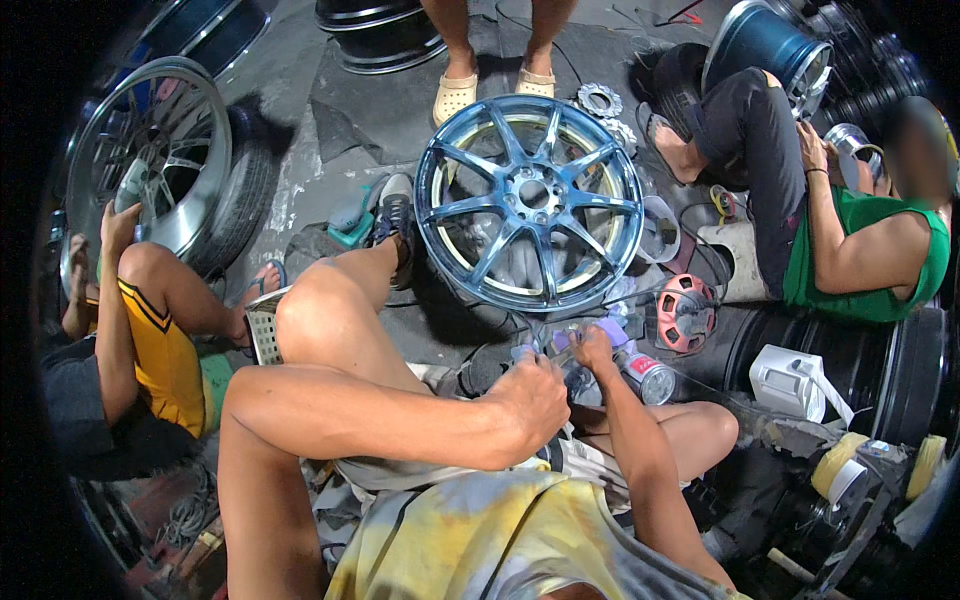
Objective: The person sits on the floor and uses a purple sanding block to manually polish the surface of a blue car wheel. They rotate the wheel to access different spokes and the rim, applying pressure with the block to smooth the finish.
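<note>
My left hand (pixel 535 398) is closed in front of my lap, and a pale end of something shows at its fingertips. Just right of it, my right hand (pixel 592 348) has its fingers pinched together beside a lavender sheet or cloth (pixel 622 335). What either hand grips is too small and partly hidden to name. Beyond both hands is a blue metallic wheel rim (pixel 543 255) with several spokes, its face turned up. The hands are apart from it. A can (pixel 652 379) lies tilted beside my right hand, near a red round slotted part (pixel 686 313).
A person at left handles a silver rim (pixel 210 200) beside a tire (pixel 245 190). Someone in a green top (pixel 860 260) works at right. Another stands beyond the blue rim in beige clogs (pixel 455 97). A white box-like pack (pixel 787 383) and yellow tape roll (pixel 838 465) lie at right.
</note>
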Available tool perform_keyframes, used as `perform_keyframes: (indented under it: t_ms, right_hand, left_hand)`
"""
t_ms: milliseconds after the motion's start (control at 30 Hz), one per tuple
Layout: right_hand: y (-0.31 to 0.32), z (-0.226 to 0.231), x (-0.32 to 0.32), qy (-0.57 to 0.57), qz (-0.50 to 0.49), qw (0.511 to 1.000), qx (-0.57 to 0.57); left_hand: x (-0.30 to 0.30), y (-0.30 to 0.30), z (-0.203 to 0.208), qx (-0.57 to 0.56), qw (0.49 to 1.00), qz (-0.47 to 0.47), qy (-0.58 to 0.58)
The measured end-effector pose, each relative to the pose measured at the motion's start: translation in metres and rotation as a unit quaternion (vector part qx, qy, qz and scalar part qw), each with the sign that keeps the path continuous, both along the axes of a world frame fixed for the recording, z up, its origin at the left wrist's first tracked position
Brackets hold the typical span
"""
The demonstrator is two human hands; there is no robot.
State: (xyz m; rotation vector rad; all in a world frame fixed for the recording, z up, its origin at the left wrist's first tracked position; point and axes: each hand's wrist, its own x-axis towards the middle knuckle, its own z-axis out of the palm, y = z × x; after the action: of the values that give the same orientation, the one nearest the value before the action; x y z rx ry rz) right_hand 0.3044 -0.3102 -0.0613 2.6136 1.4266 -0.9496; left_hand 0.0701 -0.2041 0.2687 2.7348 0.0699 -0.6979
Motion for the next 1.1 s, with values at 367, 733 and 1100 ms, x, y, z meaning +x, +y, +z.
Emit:
perform_keyframes:
  t_ms: [367, 733, 1100]
  right_hand:
    - [-0.017, -0.015, -0.006, 0.112, 0.055, 0.992, -0.005]
    - [0.043, 0.188, -0.066, -0.015, 0.171, 0.946, 0.275]
    - [0.096, 0.138, -0.069, -0.093, 0.188, 0.916, 0.342]
  left_hand:
    - [0.007, -0.005, 0.005, 0.000, 1.000, 0.000, -0.024]
    - [-0.011, -0.005, 0.015, -0.002, 0.999, 0.002, -0.048]
    - [-0.002, -0.001, 0.023, -0.017, 0.999, -0.020, -0.047]
